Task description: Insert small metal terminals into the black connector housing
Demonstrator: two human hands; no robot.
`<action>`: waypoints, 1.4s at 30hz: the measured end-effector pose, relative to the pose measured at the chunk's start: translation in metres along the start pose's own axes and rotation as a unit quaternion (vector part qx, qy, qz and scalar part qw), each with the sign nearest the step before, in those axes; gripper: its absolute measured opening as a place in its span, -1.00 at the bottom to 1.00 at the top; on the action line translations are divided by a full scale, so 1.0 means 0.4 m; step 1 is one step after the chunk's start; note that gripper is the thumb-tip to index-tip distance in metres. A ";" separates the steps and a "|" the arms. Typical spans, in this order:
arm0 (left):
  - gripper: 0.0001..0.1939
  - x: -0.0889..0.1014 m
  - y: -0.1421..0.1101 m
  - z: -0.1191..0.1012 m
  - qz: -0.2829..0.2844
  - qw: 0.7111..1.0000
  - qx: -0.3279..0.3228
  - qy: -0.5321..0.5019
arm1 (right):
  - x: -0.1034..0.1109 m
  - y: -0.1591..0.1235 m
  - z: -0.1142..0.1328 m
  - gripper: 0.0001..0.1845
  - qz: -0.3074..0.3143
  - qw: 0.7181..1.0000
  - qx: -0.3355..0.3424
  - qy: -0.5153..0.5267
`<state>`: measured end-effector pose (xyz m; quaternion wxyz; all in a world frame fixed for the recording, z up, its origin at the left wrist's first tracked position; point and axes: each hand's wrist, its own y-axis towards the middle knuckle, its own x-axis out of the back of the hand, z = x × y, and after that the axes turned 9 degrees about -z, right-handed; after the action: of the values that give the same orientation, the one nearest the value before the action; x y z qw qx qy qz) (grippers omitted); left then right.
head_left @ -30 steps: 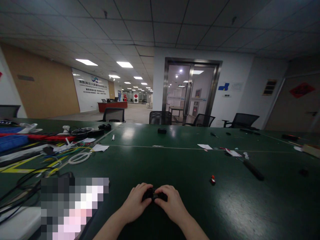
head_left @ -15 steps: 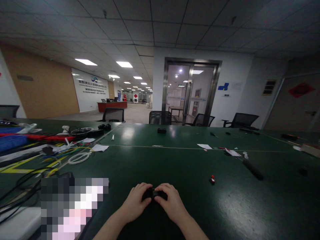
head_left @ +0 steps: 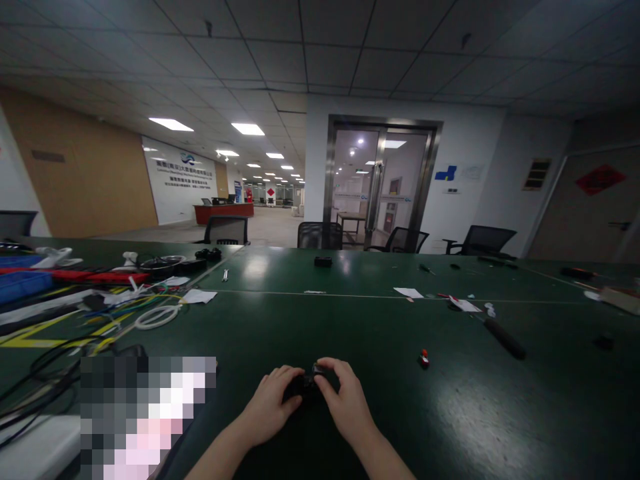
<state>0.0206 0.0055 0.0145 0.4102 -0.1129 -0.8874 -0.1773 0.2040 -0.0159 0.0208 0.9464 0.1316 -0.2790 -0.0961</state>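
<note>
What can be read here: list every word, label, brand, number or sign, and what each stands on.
"大数据科技有限公司": end of the top line on the white wall panel; its start and the smaller lines are too blurred to read.
Glass doors: lettering too small to read.
Red diamond on the far-right door: marks too blurred to read.
Green table and things on it: nothing readable.

Okay, so on the table (head_left: pixel 370 327) there's a cable coil (head_left: pixel 157 317) off left — paper sheet (head_left: pixel 200 296) just behind it, wrench (head_left: pixel 225 275) farther back — handled tool (head_left: pixel 504 339) over right, chair (head_left: pixel 320 235) behind the table.
</note>
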 end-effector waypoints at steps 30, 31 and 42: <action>-0.57 -0.001 -0.001 0.003 -0.006 1.000 -0.003 0.002 | -0.008 0.003 -0.021 -0.60 -0.153 0.979 -0.003 0.134; -0.57 -0.001 -0.001 0.002 -0.004 1.000 -0.002 0.002 | -0.008 0.004 -0.023 -0.60 -0.154 0.979 -0.004 0.137; -0.58 0.002 -0.003 -0.001 0.001 1.000 0.004 -0.008 | -0.009 0.006 -0.031 -0.59 -0.148 0.980 -0.032 0.128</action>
<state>0.0199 0.0043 0.0152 0.4037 -0.1130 -0.8914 -0.1721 0.2081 -0.0104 0.0096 0.9533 0.1521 -0.1301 -0.2264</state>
